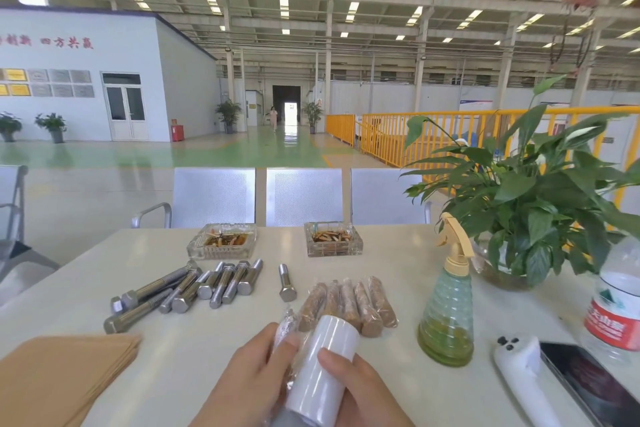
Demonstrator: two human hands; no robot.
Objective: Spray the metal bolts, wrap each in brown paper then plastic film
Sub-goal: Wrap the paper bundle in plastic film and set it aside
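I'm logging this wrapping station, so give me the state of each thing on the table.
Left hand: holds bolt being wrapped.
Right hand: grips film roll.
Bare bolts: unwrapped, piled.
Single bolt: unwrapped, apart.
Wrapped bolts: finished, side by side.
Spray bottle: upright, partly full.
Brown paper: stacked flat.

Both hands sit low and close together at the bottom centre of the view, held just above the tabletop (194,350). The left hand (249,381) comes in from the lower left, back of the hand upward, its fingers curled round a film-covered bolt (285,326); 1 fingertip (289,340) presses on the wrapping. The right hand (363,392) comes in from the lower right and grips the roll of plastic film (325,367), the thumb (334,359) laid across the front of the roll. The other fingers of this hand are hidden behind the roll. Only the hands and the start of each wrist show; the forearms lie below the frame.
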